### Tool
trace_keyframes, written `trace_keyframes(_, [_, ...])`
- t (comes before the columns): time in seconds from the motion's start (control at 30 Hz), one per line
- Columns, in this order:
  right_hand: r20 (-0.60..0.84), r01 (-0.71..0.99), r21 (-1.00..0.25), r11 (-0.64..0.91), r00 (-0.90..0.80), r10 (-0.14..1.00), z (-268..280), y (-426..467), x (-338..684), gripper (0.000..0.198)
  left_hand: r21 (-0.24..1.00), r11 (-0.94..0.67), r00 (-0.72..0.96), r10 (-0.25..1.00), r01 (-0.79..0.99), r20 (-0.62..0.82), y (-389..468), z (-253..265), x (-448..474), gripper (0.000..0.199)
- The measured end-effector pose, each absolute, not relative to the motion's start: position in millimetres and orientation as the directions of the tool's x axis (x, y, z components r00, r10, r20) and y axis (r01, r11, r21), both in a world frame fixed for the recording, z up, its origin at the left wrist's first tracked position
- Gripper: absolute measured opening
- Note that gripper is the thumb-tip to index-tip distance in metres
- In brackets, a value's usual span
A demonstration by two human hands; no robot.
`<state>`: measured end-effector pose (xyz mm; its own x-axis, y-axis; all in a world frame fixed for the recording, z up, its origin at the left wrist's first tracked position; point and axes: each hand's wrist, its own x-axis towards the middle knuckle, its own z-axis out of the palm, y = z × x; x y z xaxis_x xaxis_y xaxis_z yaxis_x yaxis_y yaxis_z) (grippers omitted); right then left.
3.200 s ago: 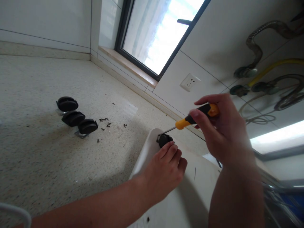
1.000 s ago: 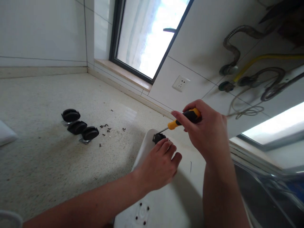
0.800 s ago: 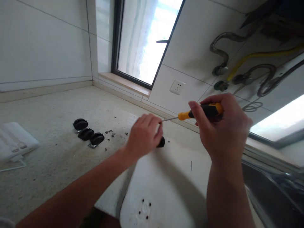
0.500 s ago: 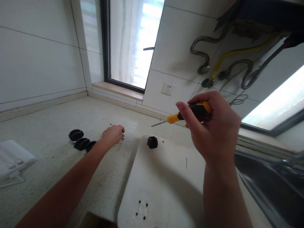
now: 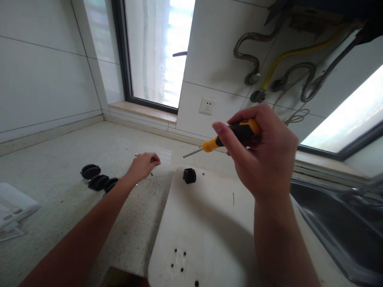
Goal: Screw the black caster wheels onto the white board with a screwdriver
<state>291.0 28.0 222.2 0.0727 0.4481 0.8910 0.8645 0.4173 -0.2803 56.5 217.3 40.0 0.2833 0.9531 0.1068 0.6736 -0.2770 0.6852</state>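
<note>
My right hand [image 5: 265, 149] grips a yellow and black screwdriver [image 5: 231, 134], its metal tip pointing left above the far edge of a white board [image 5: 206, 223]. A black caster wheel [image 5: 189, 175] stands at the board's far left corner. Several screw holes show near the board's front left. My left hand [image 5: 145, 164] hovers over the speckled countertop [image 5: 131, 229], fingertips pinched together; whatever they hold is too small or hidden to make out. Small dark bits lie on the counter by that hand. Left of it sit several loose black caster wheels [image 5: 98, 182], partly behind my forearm.
A white box-shaped device with a cable [image 5: 18, 203] lies at the left. On the right is a metal sink [image 5: 332, 227]. A wall socket [image 5: 207, 106], hoses and a yellow pipe [image 5: 278, 59] are at the back, beside a window [image 5: 155, 52].
My left hand has lifted slightly from the counter and moved right, fingers still pinched. The screwdriver in my right hand has shifted a little left. The whole view has tilted slightly.
</note>
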Motion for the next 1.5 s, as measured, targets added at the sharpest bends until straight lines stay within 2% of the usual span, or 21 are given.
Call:
trace_keyframes(0.07, [0.891,0.838,-0.316,0.446,0.100,0.443,221.8,28.9,289.5,0.030,0.810,-0.298,0.326,0.935,0.505,0.141,209.9,54.9,62.7,0.020])
trace_keyframes(0.13, [0.897,0.819,-0.333,0.468,0.123,0.425,221.2,29.6,287.4,0.030,0.958,-0.238,0.375,0.912,0.162,0.163,199.3,68.6,69.8,0.027])
trace_keyframes(0.17, [0.902,0.814,-0.334,0.476,0.130,0.412,220.8,29.9,286.3,0.030,0.985,-0.169,0.398,0.902,-0.035,0.168,193.7,74.4,73.2,0.030])
trace_keyframes(0.23, [0.912,0.810,-0.328,0.487,0.136,0.387,220.2,30.0,284.2,0.028,0.945,-0.011,0.443,0.882,-0.328,0.164,183.4,82.8,78.6,0.034])
trace_keyframes(0.3, [0.918,0.809,-0.319,0.494,0.135,0.372,219.8,29.9,282.6,0.026,0.900,0.087,0.475,0.869,-0.427,0.141,176.1,87.5,82.0,0.035])
trace_keyframes(0.47, [0.925,0.807,-0.308,0.504,0.130,0.357,220.3,29.1,280.8,0.028,0.846,0.190,0.475,0.876,-0.499,0.084,172.1,89.2,85.6,0.028])
trace_keyframes(0.67, [0.909,0.829,-0.328,0.453,0.146,0.391,223.7,25.6,277.9,0.025,0.838,0.190,0.419,0.906,-0.512,0.051,172.7,89.7,88.3,0.014])
trace_keyframes(0.77, [0.901,0.840,-0.320,0.438,0.127,0.414,224.3,24.6,277.9,0.025,0.836,0.194,0.427,0.903,-0.512,0.052,171.5,90.9,88.2,0.013])
trace_keyframes(1.07, [0.931,0.804,-0.242,0.544,0.034,0.363,221.2,30.1,278.2,0.022,0.781,0.213,0.432,0.898,-0.588,0.080,171.5,91.3,91.2,0.013])
trace_keyframes(1.2, [0.912,0.775,-0.237,0.586,-0.029,0.408,220.5,26.7,277.2,0.013,0.759,0.208,0.407,0.910,-0.617,0.081,171.0,90.1,94.8,0.012])
trace_keyframes(1.3, [0.887,0.769,-0.251,0.588,-0.061,0.458,221.4,23.6,277.1,0.014,0.755,0.195,0.400,0.912,-0.626,0.096,169.6,89.0,96.3,0.014])
trace_keyframes(1.37, [0.898,0.783,-0.241,0.573,-0.044,0.437,221.8,23.0,276.3,0.014,0.759,0.176,0.396,0.911,-0.627,0.116,169.1,89.6,96.0,0.016])
trace_keyframes(1.5, [0.951,0.796,-0.215,0.566,0.039,0.307,221.2,25.5,273.5,0.012,0.790,0.128,0.395,0.906,-0.599,0.153,167.7,94.0,98.5,0.031])
